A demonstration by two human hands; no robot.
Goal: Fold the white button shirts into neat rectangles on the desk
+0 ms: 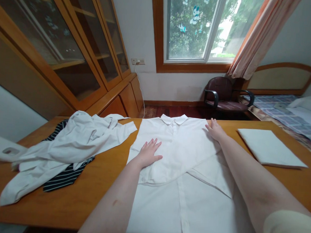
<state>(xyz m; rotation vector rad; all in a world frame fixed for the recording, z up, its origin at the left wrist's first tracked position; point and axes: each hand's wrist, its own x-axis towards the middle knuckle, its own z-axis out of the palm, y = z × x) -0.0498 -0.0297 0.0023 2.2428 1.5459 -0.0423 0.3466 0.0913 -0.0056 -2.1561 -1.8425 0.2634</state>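
Note:
A white collared shirt (178, 148) lies spread on the wooden table, its collar toward the far edge and its lower part running to the near edge. One sleeve is folded across its front, and another folded flap slants at the right. My left hand (149, 153) rests flat on the folded sleeve at the left, fingers spread. At the upper right shoulder of the shirt, my right hand (215, 130) touches the cloth with its fingers stretched out. Neither hand grasps anything.
A crumpled white garment (87, 137) lies on the table (109, 176) at the left, over a black-and-white striped tie (67, 178). A flat white folded piece (270, 147) lies on the right. Beyond stand a maroon armchair (220, 93), a bed (287, 108) and a glass-fronted cabinet (116, 77).

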